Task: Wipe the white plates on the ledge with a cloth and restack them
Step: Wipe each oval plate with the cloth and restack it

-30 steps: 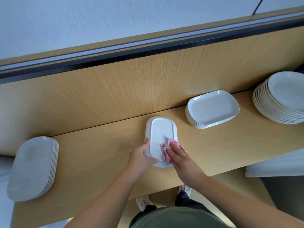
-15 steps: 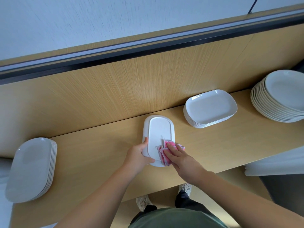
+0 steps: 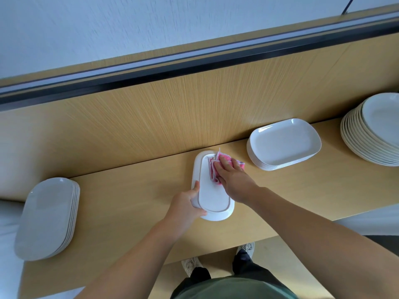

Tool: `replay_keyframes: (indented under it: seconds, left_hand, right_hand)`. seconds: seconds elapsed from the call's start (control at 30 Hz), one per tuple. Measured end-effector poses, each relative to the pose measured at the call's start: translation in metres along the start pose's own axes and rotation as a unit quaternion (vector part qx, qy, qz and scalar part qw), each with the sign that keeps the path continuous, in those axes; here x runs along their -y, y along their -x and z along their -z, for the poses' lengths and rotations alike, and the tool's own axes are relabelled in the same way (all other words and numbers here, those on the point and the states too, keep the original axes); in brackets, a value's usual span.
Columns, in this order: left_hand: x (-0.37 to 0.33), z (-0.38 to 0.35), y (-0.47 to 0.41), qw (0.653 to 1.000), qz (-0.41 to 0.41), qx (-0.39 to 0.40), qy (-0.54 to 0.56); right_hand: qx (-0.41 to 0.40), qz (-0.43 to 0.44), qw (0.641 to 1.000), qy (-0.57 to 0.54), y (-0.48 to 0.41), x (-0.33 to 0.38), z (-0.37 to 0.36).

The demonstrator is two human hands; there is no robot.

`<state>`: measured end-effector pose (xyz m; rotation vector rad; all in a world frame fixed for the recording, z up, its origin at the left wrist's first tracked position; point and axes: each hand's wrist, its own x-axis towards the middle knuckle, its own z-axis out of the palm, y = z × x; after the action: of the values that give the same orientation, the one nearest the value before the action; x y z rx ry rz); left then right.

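Oblong white plate [image 3: 212, 197] lies mid-surface, long axis running away from the person, far end close to the wooden back panel [image 3: 172, 117]. Cannot tell whether its near end is flat on the surface [image 3: 129, 201] or slightly raised.

Left grip [image 3: 185, 209] clamped on the plate's near-left edge: thumb on top of the rim, the other fingers curled underneath.

Right grip [image 3: 234, 180] lies apart and flat, fingers stretched out, pressing a folded pink cloth [image 3: 223, 158] onto the far end of the same plate. Cloth edges stick out past the fingertips and over the plate's right rim.

Just right of the plate, apart from it: a stack of rounded-rectangular white plates [image 3: 284, 144], set against the back panel. Further right, partly cut by the frame edge: a taller stack of round plates [image 3: 373, 134]. Well to the left, at the surface's end: a stack of oval plates [image 3: 46, 217], overhanging the near edge. All three stacks are untouched by either grip.

A dark rail [image 3: 194, 63] runs above the panel, with pale wall behind it.

Below the surface's near edge: two light shoes [image 3: 191, 264], dark trouser legs, and a green top [image 3: 233, 288]. Both forearms are bare.
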<state>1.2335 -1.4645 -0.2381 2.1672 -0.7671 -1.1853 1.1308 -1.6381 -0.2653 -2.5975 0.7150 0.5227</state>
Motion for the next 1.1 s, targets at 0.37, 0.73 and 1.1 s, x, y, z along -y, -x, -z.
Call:
replay_keyframes:
  seconds: [0.37,0.73,1.1]
  left_hand:
    - [-0.001,0.002,-0.003,1.000,0.003,0.005,0.006]
    - [0.000,0.005,-0.006,0.999,0.011,-0.001,0.051]
    - [-0.001,0.009,-0.012,0.996,0.025,0.002,0.089]
  right_hand:
    - [-0.010,0.050,0.997,0.052,0.005,0.010,0.014]
    - [-0.009,0.163,0.983,0.079,0.042,0.011,-0.023]
    - [-0.136,0.223,0.960,0.097,0.063,0.009,-0.034]
